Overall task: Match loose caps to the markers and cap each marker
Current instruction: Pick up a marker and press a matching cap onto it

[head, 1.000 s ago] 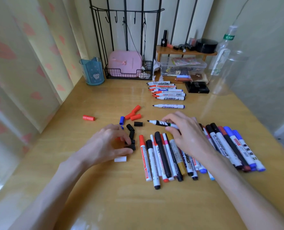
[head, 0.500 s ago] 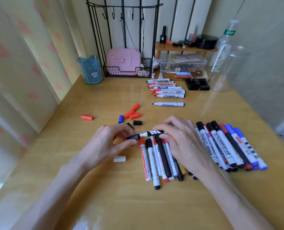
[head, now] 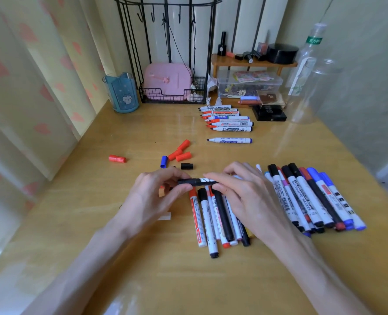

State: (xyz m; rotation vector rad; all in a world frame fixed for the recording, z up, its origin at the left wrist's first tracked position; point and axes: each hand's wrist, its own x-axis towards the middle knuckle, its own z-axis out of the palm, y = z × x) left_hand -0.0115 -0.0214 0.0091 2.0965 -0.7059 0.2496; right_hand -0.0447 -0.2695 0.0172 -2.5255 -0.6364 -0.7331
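My left hand point(head: 156, 196) pinches a black cap point(head: 187, 181) that sits on the tip of a black-and-white marker point(head: 207, 181). My right hand point(head: 240, 196) grips that marker's barrel, holding it level above the table. Under the hands lies a pile of capped markers point(head: 213, 219). A second row of capped markers point(head: 311, 198) lies to the right. Several uncapped markers point(head: 228, 119) lie side by side at the back, and a single one point(head: 230, 140) lies nearer. Loose red caps point(head: 181, 152), a blue cap point(head: 164, 161), a black cap point(head: 186, 166) and a far red cap point(head: 117, 158) lie on the wooden table point(head: 93, 178).
A blue cup point(head: 121, 93) and a wire rack with a pink case point(head: 168, 84) stand at the back. A small wooden shelf point(head: 254, 62), a clear box point(head: 248, 85), a black box point(head: 269, 113) and clear bottles point(head: 308, 76) stand at the back right. A white piece point(head: 164, 216) lies by my left wrist.
My left hand picked a black cap from the pile and brought it to the marker tip. My right hand swung the marker left, and the cap now sits on it.
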